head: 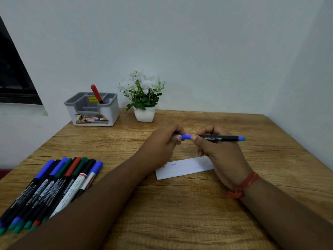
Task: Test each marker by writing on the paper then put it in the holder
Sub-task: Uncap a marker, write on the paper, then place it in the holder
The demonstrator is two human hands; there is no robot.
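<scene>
Both my hands hold one blue-capped marker [220, 138] level above the table. My left hand [164, 141] pinches its blue cap, and my right hand [214, 147] grips the black barrel beside the cap. Under my hands lies a white slip of paper [187, 166] with small blue writing on it. A grey and white holder [92, 109] stands at the back left with one red marker [96, 93] upright in it. Several loose markers [54, 184] lie side by side at the front left, partly hidden by my left forearm.
A small white pot of white flowers [144, 98] stands at the back, right of the holder. The wooden table [180, 213] meets a white wall behind and on the right. A dark window frame [14, 73] is at the far left.
</scene>
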